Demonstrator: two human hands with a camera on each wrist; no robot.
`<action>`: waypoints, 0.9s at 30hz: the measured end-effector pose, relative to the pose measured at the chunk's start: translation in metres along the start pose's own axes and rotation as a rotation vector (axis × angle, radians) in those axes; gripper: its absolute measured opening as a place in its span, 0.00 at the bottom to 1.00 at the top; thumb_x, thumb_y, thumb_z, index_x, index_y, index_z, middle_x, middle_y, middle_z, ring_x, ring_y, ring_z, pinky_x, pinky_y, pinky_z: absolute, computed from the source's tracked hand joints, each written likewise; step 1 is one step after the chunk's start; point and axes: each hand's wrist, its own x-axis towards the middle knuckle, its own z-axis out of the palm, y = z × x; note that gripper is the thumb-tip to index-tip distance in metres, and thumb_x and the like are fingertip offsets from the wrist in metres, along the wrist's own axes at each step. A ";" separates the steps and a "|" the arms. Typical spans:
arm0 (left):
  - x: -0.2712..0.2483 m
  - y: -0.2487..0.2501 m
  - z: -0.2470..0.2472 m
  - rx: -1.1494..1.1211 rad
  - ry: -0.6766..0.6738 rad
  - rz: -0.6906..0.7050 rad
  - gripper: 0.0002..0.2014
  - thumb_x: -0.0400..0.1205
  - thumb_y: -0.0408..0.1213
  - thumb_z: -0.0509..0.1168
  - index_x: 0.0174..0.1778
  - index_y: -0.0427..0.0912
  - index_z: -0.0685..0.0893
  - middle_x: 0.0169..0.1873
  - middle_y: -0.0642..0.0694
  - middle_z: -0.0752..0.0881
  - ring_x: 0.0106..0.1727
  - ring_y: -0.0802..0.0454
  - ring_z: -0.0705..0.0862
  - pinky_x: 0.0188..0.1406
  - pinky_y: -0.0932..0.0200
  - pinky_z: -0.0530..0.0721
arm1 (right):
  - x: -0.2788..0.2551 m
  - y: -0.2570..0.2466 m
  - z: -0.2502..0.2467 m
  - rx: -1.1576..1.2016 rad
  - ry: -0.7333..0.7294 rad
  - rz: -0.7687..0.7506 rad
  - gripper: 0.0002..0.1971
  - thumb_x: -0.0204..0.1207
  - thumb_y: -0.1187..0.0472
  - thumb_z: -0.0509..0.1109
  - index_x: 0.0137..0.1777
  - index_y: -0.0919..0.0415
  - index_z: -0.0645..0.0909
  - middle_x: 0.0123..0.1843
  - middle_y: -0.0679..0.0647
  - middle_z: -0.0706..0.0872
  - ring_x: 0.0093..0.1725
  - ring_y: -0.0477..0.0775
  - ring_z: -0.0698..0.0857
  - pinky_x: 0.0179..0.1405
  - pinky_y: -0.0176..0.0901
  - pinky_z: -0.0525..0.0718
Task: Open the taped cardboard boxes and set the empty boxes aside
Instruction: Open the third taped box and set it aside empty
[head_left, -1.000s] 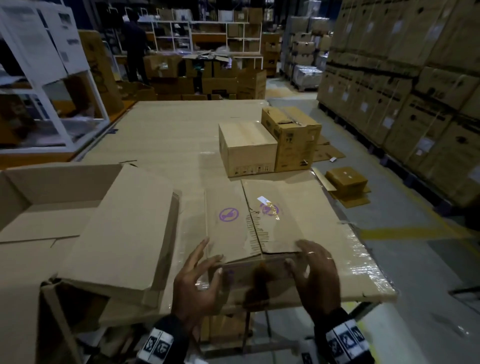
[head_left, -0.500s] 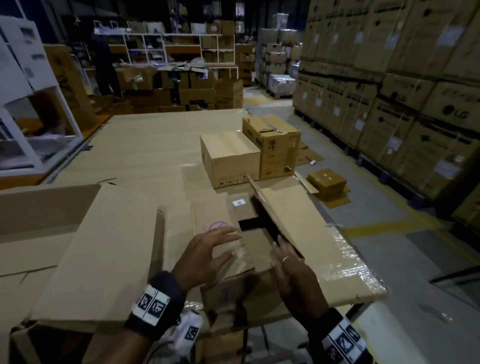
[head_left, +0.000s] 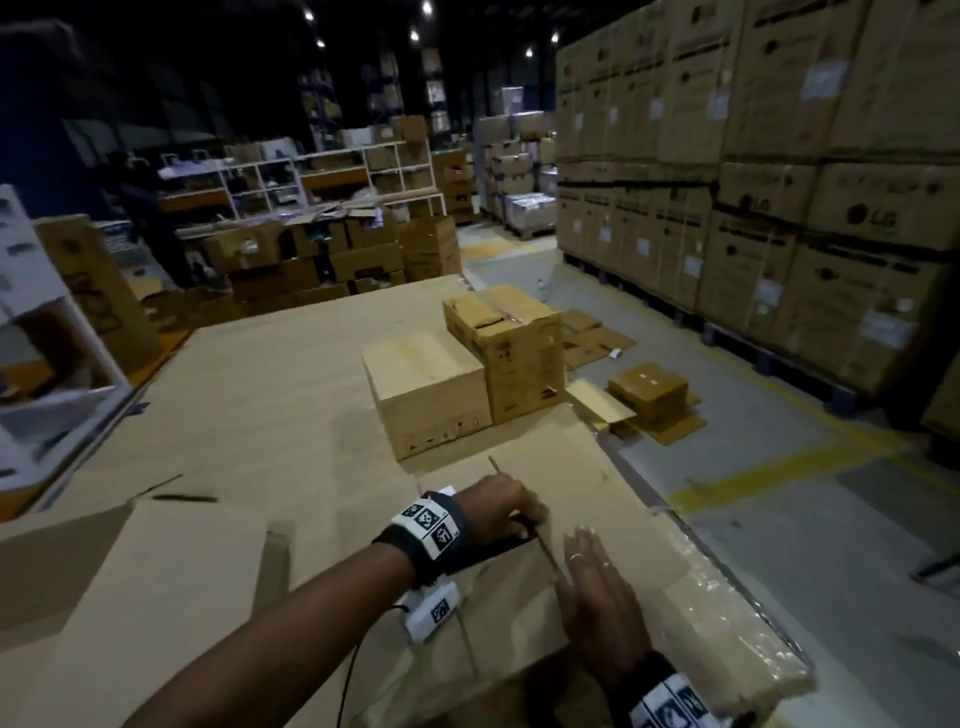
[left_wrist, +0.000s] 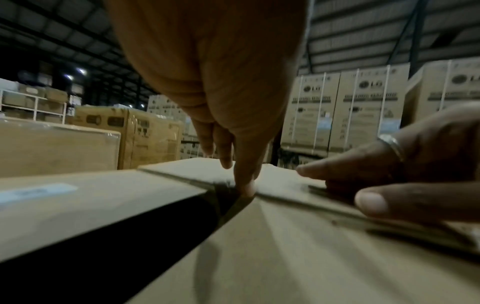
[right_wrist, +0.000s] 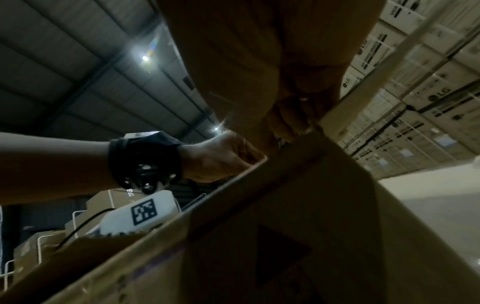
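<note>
- My left hand (head_left: 498, 512) reached across the near box (head_left: 498, 613) at the table's (head_left: 249, 384) front edge, fingers (left_wrist: 244, 185) curled down into the dark gap between its top flaps.
- It gripped the edge of the right flap (head_left: 597, 499), which stood open and tilted outward.
- My right hand (head_left: 597, 608) lay flat against that flap, fingers straight, holding nothing; the right wrist view was too dark to confirm more.
- Two closed boxes sat farther back on the table, touching: a low one (head_left: 426, 384) and a taller one (head_left: 511, 348).
- A big open carton (head_left: 156, 587) lay to my left.
- Stacked cartons (head_left: 779, 182) lined the right aisle.
</note>
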 end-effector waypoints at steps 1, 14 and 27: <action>0.008 -0.005 0.007 0.006 -0.026 0.024 0.16 0.80 0.35 0.74 0.64 0.39 0.90 0.63 0.41 0.90 0.64 0.39 0.87 0.65 0.45 0.84 | -0.001 0.000 0.004 -0.013 -0.009 0.019 0.26 0.83 0.54 0.52 0.59 0.70 0.88 0.59 0.68 0.91 0.57 0.68 0.92 0.46 0.49 0.91; 0.038 -0.041 0.038 -0.081 -0.072 0.083 0.09 0.81 0.38 0.73 0.56 0.44 0.94 0.54 0.47 0.94 0.54 0.47 0.91 0.58 0.53 0.86 | 0.019 0.007 0.003 -0.031 -0.326 0.116 0.15 0.64 0.56 0.55 0.50 0.49 0.76 0.24 0.49 0.81 0.23 0.49 0.83 0.20 0.40 0.75; 0.043 -0.097 0.032 -0.128 -0.068 -0.110 0.16 0.76 0.47 0.79 0.59 0.52 0.93 0.55 0.53 0.93 0.55 0.52 0.90 0.55 0.52 0.86 | 0.074 -0.003 0.019 0.248 -0.571 0.274 0.20 0.89 0.64 0.52 0.78 0.55 0.71 0.76 0.57 0.78 0.76 0.59 0.76 0.70 0.44 0.71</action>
